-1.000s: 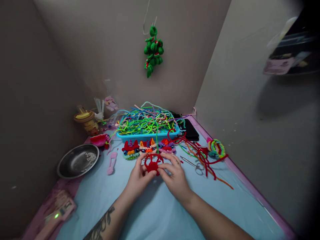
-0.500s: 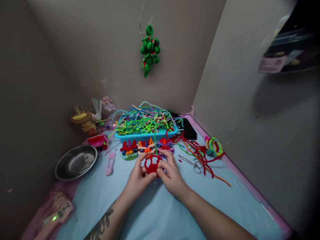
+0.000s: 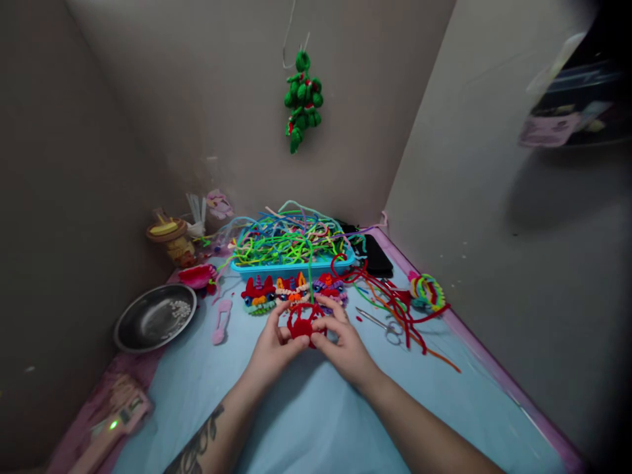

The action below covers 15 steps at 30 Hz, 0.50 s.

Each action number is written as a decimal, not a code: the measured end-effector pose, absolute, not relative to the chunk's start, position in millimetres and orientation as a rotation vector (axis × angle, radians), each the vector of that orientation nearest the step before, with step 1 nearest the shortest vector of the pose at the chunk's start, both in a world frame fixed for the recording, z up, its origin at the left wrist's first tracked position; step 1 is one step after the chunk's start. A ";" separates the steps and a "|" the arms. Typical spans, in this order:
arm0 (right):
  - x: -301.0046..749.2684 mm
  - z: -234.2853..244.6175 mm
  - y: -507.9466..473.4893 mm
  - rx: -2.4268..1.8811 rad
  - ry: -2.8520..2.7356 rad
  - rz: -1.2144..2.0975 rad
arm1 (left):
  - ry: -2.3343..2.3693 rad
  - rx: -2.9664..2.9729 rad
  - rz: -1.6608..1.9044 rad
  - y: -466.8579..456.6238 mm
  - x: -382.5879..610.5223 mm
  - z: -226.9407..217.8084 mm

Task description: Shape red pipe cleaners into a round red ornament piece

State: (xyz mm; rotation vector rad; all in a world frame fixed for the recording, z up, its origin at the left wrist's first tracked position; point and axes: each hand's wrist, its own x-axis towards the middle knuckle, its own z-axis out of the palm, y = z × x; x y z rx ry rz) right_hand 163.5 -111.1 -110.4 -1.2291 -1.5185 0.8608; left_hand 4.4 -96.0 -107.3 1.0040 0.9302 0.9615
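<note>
Far left on my bench there's a metal bowl with small white bits in it, then a pink looped piece lying on its own a bit short of my left hand. That hand is part curled, thumb low and fingers higher up, pinching the left side of the red fuzzy piece.

The red piece sits right between my two hands, a rounded thing with a solid patch low down and gaps between the strands up top. Can't tell if its bottom edge touches the bench. Just beyond it are three colorful little figures in a row, with the blue tray of fuzzy stems behind them.

My right hand has the right side of it, fingers bent over the upper edge and thumb tip down by the solid patch, nearly meeting my left thumb. Right of that hand, close by, are the scissors, then a tangle of red stems, and finally a multicolored ring near the wall.
</note>
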 end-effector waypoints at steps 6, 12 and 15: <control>161.6 -110.9 -111.3 -1.208 -1.465 0.867 | 0.953 1.079 0.953 -97.9 6.1 -108.2; 166.1 -122.0 -102.4 -1.207 -1.244 1.003 | 1.000 1.174 1.020 -97.8 5.6 -99.2; 168.0 -124.2 -101.4 -1.174 -1.231 1.062 | 1.013 1.186 1.042 -95.5 3.8 -101.5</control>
